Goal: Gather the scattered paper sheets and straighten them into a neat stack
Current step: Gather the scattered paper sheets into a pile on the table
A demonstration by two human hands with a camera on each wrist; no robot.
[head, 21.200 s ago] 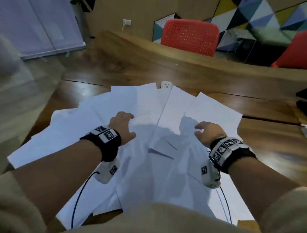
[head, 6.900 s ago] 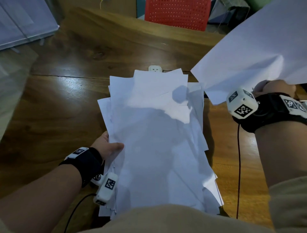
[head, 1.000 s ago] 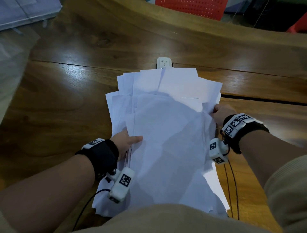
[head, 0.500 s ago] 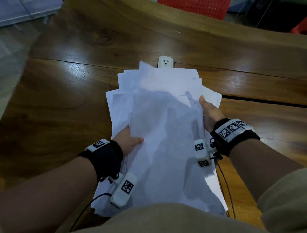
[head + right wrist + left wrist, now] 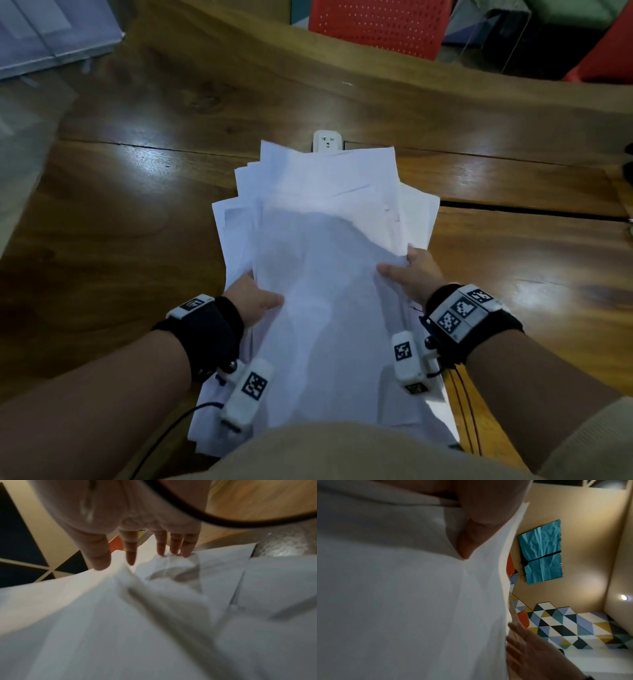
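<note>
While the head view shows the paper sheets (image 5: 325, 274) gathered into 1 ragged pile on the wooden table (image 5: 137, 240), corners fan out at the far end, just in front of a white socket plate (image 5: 327, 141). The left hand (image 5: 251, 296) grips the pile's left edge, thumb on top, fingers hidden beneath. The right hand (image 5: 411, 274) holds the right edge, thumb laid across the top sheet.

From the left wrist view, the thumb (image 5: 476, 534) presses into the paper, creasing it slightly; the right hand's fingers appear along the far edge.

From the right wrist view, blurred, the fingers (image 5: 175, 545) extend nearly straight, tips touching crumpled sheet edges; whether they close under the pile cannot be told.

Judgement: squaring calls for a loosened hold, both palms pushing inward evenly, then tapping an edge on the table.

Wrist markers carry coded squares only; no writing is legible.
</note>
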